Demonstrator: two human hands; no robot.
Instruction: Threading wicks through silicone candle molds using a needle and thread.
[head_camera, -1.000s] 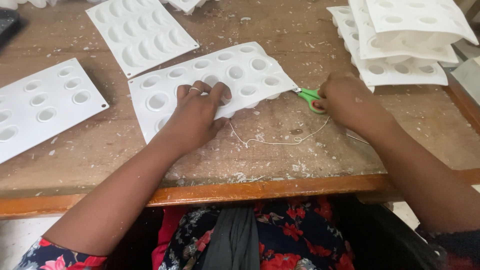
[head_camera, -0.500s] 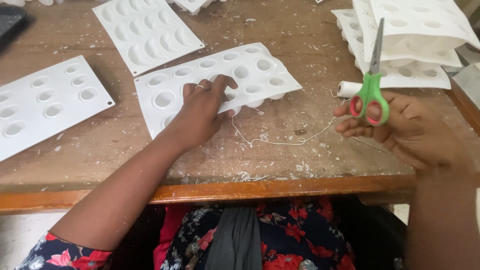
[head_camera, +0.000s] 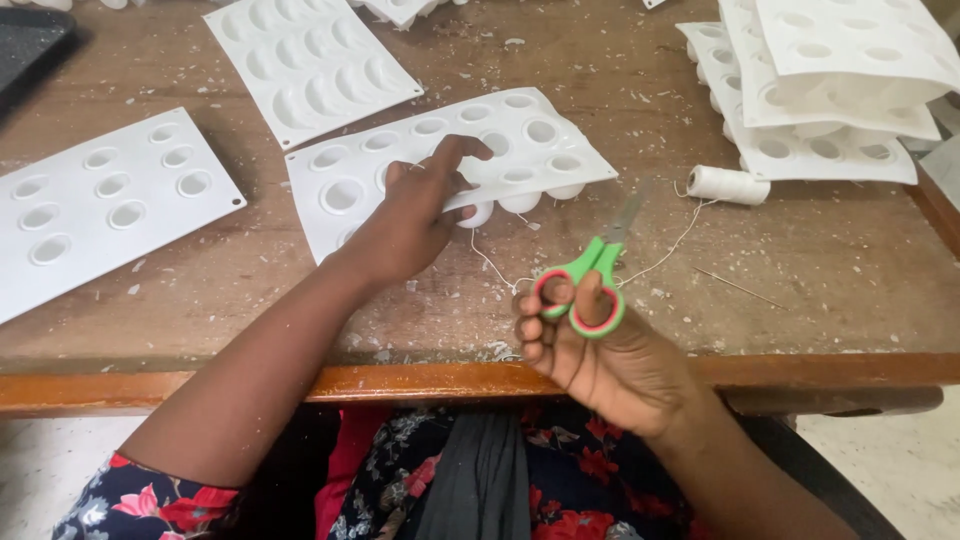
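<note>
Two hands work: left hand (head_camera: 415, 215) pinches the white mould tray (head_camera: 520, 150); right hand (head_camera: 600, 350) grips green scissors (head_camera: 590, 285), apparently about to trim.

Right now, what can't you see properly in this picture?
- Scissors: the blades are blurred in the head view, so open or closed is unclear.
- White mould tray: the left hand covers its middle cups.
- Stack of trays: cut off by the top and right edges.
- Thread spool: where its thread ends is too thin to follow.
- Right hand: its fingertips hide inside the scissor loops.
</note>
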